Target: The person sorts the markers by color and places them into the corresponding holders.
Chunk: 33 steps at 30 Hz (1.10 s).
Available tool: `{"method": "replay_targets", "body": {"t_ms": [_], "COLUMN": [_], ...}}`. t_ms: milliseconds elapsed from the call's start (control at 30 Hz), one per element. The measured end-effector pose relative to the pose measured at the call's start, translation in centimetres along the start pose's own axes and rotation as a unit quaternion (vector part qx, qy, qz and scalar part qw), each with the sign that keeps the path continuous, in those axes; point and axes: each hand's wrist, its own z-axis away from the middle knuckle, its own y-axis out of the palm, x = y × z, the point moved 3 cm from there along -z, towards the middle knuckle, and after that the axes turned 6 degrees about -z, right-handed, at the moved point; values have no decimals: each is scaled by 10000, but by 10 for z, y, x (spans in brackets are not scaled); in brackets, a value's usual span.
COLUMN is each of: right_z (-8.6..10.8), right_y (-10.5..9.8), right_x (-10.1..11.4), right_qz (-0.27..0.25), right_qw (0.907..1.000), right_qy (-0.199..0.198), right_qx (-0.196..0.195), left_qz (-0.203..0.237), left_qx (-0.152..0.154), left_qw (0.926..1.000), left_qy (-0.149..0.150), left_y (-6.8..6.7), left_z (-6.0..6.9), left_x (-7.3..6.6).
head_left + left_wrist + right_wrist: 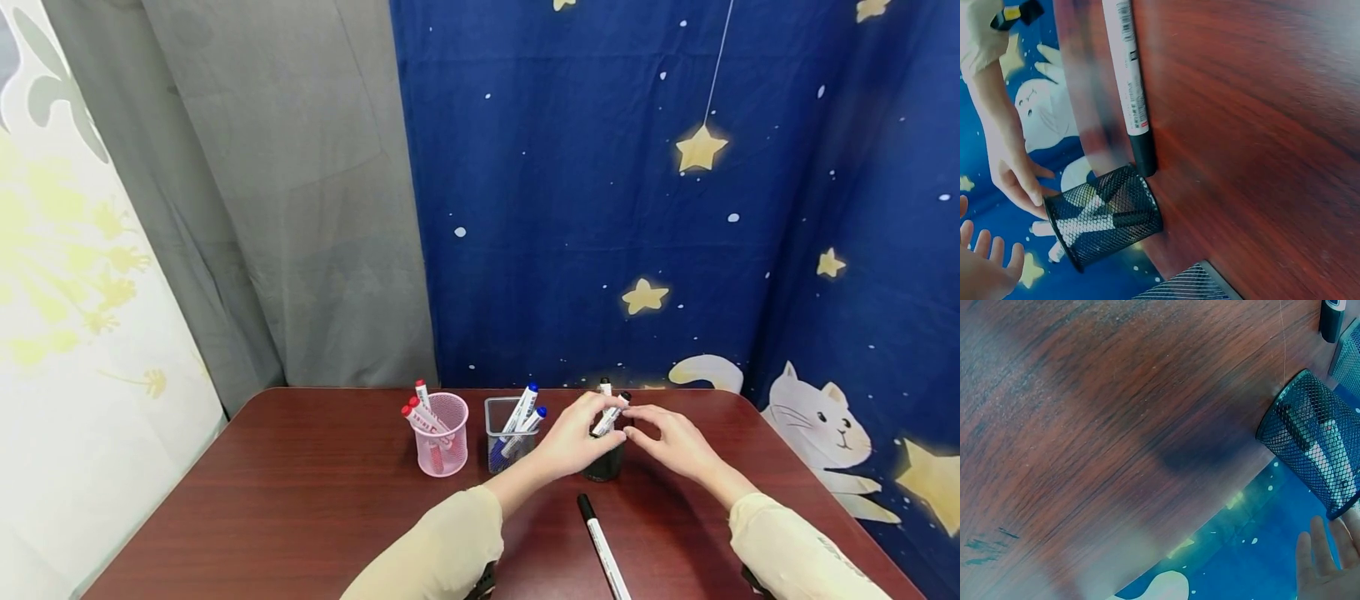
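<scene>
A black mesh pen cup [603, 463] stands on the table with black-capped white markers [609, 419] inside, partly hidden by the hands. My left hand [576, 435] is at the cup's left side, fingers extended near the rim. On the other side, my right hand [673, 440] has loosely bent fingers; in the left wrist view its thumb appears at or close to the cup's rim. Neither hand visibly grips anything. In front of the cup lies another black-capped marker [604, 550], also seen in the left wrist view as a white marker [1127, 69] with its cap toward the cup.
To the left, a grey mesh holder [495, 421] contains blue-capped markers [521, 417]. Further left stands a pink mesh cup [442, 467] with red-capped markers [427, 417]. The reddish-brown table [300, 500] ends at the blue star curtain [562, 208].
</scene>
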Motion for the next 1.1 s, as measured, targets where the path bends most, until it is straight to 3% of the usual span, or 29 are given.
{"method": "replay_targets", "body": {"t_ms": [300, 467, 800, 1100], "right_z": [1, 1, 2, 0], "right_y": [-1, -1, 1, 0], "right_x": [0, -1, -1, 2], "right_qz": [10, 31, 44, 26], "right_qw": [9997, 9998, 9998, 9998], "right_qy": [187, 182, 158, 158], "right_qx": [124, 97, 94, 102], "left_qz": [-473, -712, -1078, -1599], "left_qx": [855, 1238, 1615, 1942], "left_qw": [9921, 9848, 9711, 9543], "left_qy": [781, 988, 1385, 1613], "left_y": [-3, -4, -5, 3], "left_z": [28, 44, 74, 85], "left_x": [-15, -19, -20, -21]}}
